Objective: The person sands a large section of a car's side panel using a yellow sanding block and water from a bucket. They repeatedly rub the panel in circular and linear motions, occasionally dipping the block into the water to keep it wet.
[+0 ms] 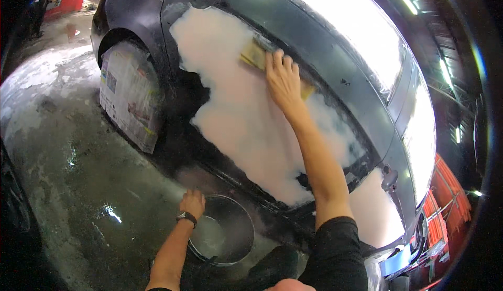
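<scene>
My right hand [283, 81] is closed on a long yellow sanding pad [252, 55], pressed to a pale pinkish filler patch [225, 97] on a dark car door. The pad's middle is hidden under my fingers and palm. Lower down, my left hand [193, 203] is open, fingers apart, beside the upper left rim of a round bucket [251, 228] below the door; whether it touches the rim or the car is unclear. The bucket appears to hold cloudy liquid.
The rear wheel well is covered with printed paper [128, 97]. Wet, stained concrete floor [78, 170] lies to the left. A second pale patch [374, 212] is on the right panel. Red metal racks [445, 196] stand at far right, and red objects at back left.
</scene>
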`<action>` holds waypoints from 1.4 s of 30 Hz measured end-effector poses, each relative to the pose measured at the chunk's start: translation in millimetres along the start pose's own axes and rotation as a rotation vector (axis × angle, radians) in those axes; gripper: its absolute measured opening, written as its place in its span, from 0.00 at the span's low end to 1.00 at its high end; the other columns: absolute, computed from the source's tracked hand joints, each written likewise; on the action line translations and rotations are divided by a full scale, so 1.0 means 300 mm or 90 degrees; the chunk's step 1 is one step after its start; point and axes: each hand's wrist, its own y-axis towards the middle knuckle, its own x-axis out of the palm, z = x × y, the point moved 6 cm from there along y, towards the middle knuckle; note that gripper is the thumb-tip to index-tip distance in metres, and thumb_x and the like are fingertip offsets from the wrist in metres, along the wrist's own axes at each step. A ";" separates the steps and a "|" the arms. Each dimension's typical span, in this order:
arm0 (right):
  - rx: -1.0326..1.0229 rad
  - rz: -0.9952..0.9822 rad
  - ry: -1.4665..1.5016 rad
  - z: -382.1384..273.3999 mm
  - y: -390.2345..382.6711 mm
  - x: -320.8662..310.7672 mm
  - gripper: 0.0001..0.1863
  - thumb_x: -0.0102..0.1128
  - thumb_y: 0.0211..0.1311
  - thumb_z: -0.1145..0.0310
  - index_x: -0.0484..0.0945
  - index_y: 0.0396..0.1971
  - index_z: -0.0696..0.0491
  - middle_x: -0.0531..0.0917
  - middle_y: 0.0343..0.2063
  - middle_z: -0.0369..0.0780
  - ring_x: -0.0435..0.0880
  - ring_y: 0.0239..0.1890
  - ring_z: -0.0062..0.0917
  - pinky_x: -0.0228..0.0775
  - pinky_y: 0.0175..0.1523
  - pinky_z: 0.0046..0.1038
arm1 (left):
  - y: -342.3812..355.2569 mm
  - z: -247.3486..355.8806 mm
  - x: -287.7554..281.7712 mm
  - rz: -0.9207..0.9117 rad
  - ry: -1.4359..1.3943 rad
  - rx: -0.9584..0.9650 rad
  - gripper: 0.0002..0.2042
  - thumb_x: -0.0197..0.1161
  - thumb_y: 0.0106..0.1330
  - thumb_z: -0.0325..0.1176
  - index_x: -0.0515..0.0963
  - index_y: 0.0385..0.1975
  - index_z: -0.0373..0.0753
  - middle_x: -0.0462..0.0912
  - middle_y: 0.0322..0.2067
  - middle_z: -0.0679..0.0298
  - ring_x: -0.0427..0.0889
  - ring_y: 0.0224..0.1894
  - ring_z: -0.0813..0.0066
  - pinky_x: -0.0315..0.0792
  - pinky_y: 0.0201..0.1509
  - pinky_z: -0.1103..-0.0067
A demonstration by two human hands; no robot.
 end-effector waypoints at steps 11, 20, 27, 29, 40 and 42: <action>-0.003 0.024 0.068 -0.019 -0.048 -0.005 0.23 0.57 0.63 0.69 0.75 0.59 0.58 0.76 0.54 0.50 0.78 0.50 0.41 0.73 0.53 0.41 | -0.001 -0.007 0.010 0.002 0.010 0.010 0.13 0.58 0.72 0.39 0.82 0.45 0.37 0.80 0.45 0.46 0.81 0.48 0.45 0.78 0.51 0.56; 0.009 0.016 0.109 -0.028 -0.145 -0.042 0.21 0.57 0.63 0.69 0.76 0.54 0.61 0.75 0.54 0.52 0.77 0.51 0.44 0.73 0.54 0.44 | -0.022 0.000 0.028 0.010 0.024 0.020 0.13 0.59 0.71 0.40 0.81 0.46 0.39 0.79 0.48 0.47 0.81 0.48 0.47 0.77 0.51 0.57; 0.073 0.004 0.026 0.023 0.060 0.018 0.22 0.56 0.63 0.69 0.77 0.57 0.59 0.74 0.55 0.52 0.76 0.52 0.44 0.71 0.55 0.42 | -0.010 0.007 0.050 -0.020 0.045 0.026 0.16 0.57 0.73 0.41 0.79 0.50 0.37 0.79 0.48 0.46 0.81 0.48 0.44 0.77 0.52 0.54; 0.060 0.001 0.094 0.025 0.000 0.008 0.23 0.56 0.63 0.69 0.77 0.58 0.59 0.74 0.55 0.52 0.75 0.53 0.44 0.70 0.56 0.43 | 0.008 -0.020 0.038 -0.030 0.018 0.034 0.15 0.56 0.73 0.41 0.79 0.50 0.36 0.79 0.47 0.45 0.80 0.48 0.43 0.76 0.52 0.53; -0.063 0.002 0.111 -0.061 -0.497 -0.080 0.23 0.57 0.62 0.68 0.80 0.57 0.56 0.74 0.60 0.53 0.76 0.57 0.46 0.69 0.62 0.47 | 0.005 -0.034 0.049 0.001 0.019 0.011 0.14 0.58 0.73 0.38 0.78 0.49 0.34 0.78 0.47 0.44 0.80 0.48 0.44 0.77 0.52 0.56; 0.001 -0.042 0.152 -0.046 -0.227 -0.046 0.25 0.56 0.62 0.68 0.78 0.61 0.56 0.75 0.59 0.51 0.75 0.57 0.44 0.69 0.60 0.46 | -0.016 -0.045 0.069 -0.018 0.035 -0.008 0.14 0.58 0.73 0.38 0.79 0.48 0.34 0.78 0.47 0.45 0.80 0.48 0.45 0.78 0.52 0.56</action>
